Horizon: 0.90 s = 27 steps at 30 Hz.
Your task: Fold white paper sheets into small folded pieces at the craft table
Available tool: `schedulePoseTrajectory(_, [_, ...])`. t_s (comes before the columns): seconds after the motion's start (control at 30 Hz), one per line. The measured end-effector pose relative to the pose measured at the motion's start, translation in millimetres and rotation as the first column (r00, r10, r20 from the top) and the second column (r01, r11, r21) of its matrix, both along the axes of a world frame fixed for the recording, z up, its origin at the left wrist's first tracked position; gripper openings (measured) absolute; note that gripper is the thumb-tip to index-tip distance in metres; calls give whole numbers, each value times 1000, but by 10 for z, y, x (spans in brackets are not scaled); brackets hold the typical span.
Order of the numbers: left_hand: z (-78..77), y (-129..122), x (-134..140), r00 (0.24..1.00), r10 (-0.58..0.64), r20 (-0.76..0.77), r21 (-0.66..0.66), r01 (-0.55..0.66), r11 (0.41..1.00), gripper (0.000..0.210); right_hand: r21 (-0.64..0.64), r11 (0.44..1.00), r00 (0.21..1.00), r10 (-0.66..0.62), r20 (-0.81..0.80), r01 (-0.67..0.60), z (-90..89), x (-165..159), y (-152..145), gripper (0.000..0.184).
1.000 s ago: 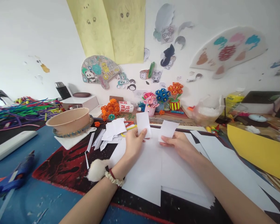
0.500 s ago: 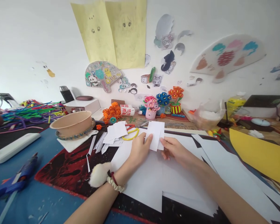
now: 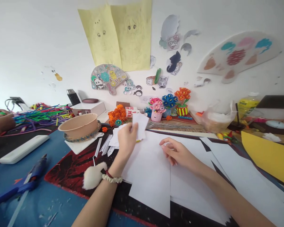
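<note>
Small white paper pieces (image 3: 140, 124) are pinched between the thumb and fingers of my left hand (image 3: 127, 138), held up over the pile of cut paper (image 3: 115, 138). A scrunchie (image 3: 112, 179) and a fluffy white pompom (image 3: 94, 176) are at my left wrist. My right hand (image 3: 176, 151) holds nothing; its fingers are loosely curled and apart above the large white sheets (image 3: 153, 176). Only a bit of the yellow-handled scissors (image 3: 138, 141) shows behind the held pieces.
A peach bowl (image 3: 79, 126), a white box-like bar (image 3: 23, 148) and a blue glue gun (image 3: 26, 183) lie to the left. Pipe-cleaner flowers (image 3: 157, 108) stand at the back. Another person's hand (image 3: 0, 123) is at the far left, by colourful pipe cleaners (image 3: 40, 115). Yellow card (image 3: 269, 154) lies right.
My left hand has carried the paper pieces left, toward the pile. My right hand has let go of them and stays over the large sheets. The view has shifted slightly.
</note>
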<state>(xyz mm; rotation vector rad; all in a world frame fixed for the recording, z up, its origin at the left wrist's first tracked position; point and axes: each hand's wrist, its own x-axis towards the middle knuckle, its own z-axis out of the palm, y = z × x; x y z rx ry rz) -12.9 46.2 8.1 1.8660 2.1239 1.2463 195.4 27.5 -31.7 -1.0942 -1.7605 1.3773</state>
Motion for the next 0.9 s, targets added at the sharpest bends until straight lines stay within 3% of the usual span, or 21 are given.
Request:
schedulePoseTrajectory(0.1, [78, 38, -257, 940, 249, -231, -69, -272, 960, 42, 35, 994, 994, -108, 28, 107, -16, 31, 36, 29])
schedulePoseTrajectory(0.2, [94, 14, -346, 851, 305, -428, -14, -344, 939, 31, 117, 961, 957, -263, 119, 250, -23, 72, 51, 21])
schedulePoseTrajectory(0.3, [70, -17, -261, 865, 168, -472, -28, -205, 978, 27, 294, 896, 854, -419, 309, 333, -35, 110, 55, 20])
schedulePoseTrajectory(0.4, [4, -50, -92, 922, -93, -376, -225, 7, 974, 30, 441, 856, 763, -470, 444, 271, -59, 125, 60, 24])
schedulePoseTrajectory(0.67, [-158, -73, 101, 925, -351, -146, -363, 280, 889, 27, 476, 862, 739, -434, 515, 174, -112, 118, 56, 35])
schedulePoseTrajectory(0.77, [-142, -31, 86, 882, -471, -17, -351, 435, 829, 22, 477, 849, 750, -465, 470, 228, -141, 123, 70, 41])
schedulePoseTrajectory(0.83, [-129, -6, 79, 840, -524, 138, -260, 542, 799, 23, 467, 834, 774, -495, 395, 295, -133, 117, 76, 48])
schedulePoseTrajectory(0.9, [-120, 12, 75, 796, -524, 302, -124, 578, 807, 25, 391, 844, 815, -495, 302, 367, -92, 106, 78, 53])
